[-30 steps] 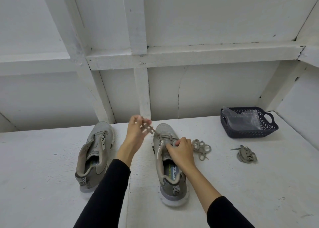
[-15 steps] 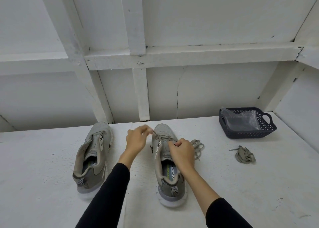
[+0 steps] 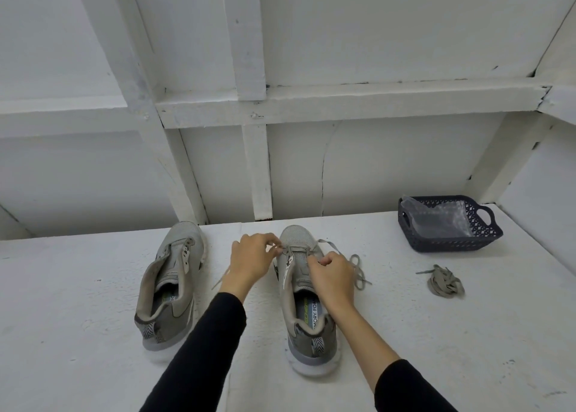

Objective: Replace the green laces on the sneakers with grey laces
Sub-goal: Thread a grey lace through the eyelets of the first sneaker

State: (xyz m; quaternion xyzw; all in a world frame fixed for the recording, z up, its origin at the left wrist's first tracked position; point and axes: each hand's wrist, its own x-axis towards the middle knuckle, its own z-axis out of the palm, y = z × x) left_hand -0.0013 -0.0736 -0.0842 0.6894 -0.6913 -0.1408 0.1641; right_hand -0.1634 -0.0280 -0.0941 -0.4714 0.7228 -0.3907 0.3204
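Lace [image 3: 330,245] path through eyelets hidden under right hand [image 3: 332,276] and left hand [image 3: 251,260]; fingertips of both hands concealed by own knuckles; tongue of right sneaker [image 3: 307,302] partly covered by right hand; insole print cut short by wrist; basket [image 3: 452,240] contents blurred, undetermined; both sleeves cut off by bottom edge.

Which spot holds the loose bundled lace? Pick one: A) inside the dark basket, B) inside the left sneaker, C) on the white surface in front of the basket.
C: the bundled lace lies on the white surface, nearer the camera than the dark basket.
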